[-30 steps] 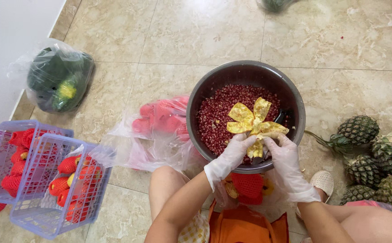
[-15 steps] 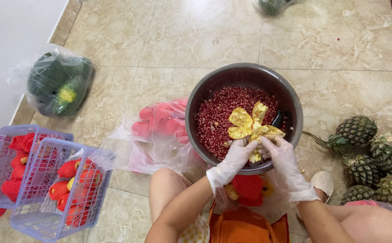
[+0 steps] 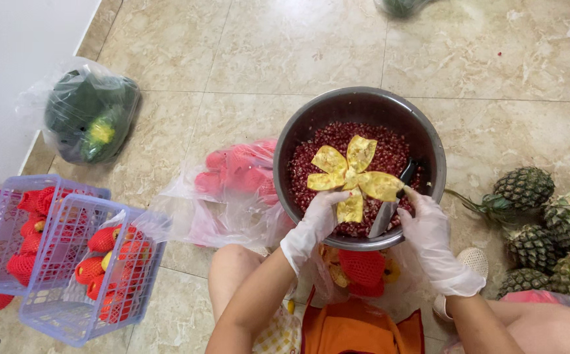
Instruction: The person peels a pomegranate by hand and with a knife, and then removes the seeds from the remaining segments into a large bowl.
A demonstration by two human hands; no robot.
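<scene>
We sit over a metal bowl point(image 3: 362, 105) on the tiled floor point(image 3: 285, 52), gloves on both hands. Our left hand point(image 3: 314, 223) holds an emptied pomegranate peel point(image 3: 352, 178), yellow and splayed open like a flower, above the red seeds point(image 3: 314, 157) that fill the bowl; the fingers are closed on its lower lobe near the bowl's near rim. Our right hand point(image 3: 429, 226) is just beside the peel at the bowl's right rim, fingers curled around the handle of a knife point(image 3: 390, 210) whose blade lies down inside the bowl.

Left of the bowl, touching it, lies a clear plastic bag point(image 3: 226, 190) with pink-red foam nets inside. Toward the left edge of the floor stand two lilac plastic baskets point(image 3: 69, 262) holding fruit in red foam nets. Beyond them, by the white wall point(image 3: 10, 65), a bag of green produce point(image 3: 88, 118) rests. At the right edge several pineapples point(image 3: 547, 223) lie together. Under the bowl's near rim, between our knees, sits an orange bag point(image 3: 357, 324) with more red netting above it.
</scene>
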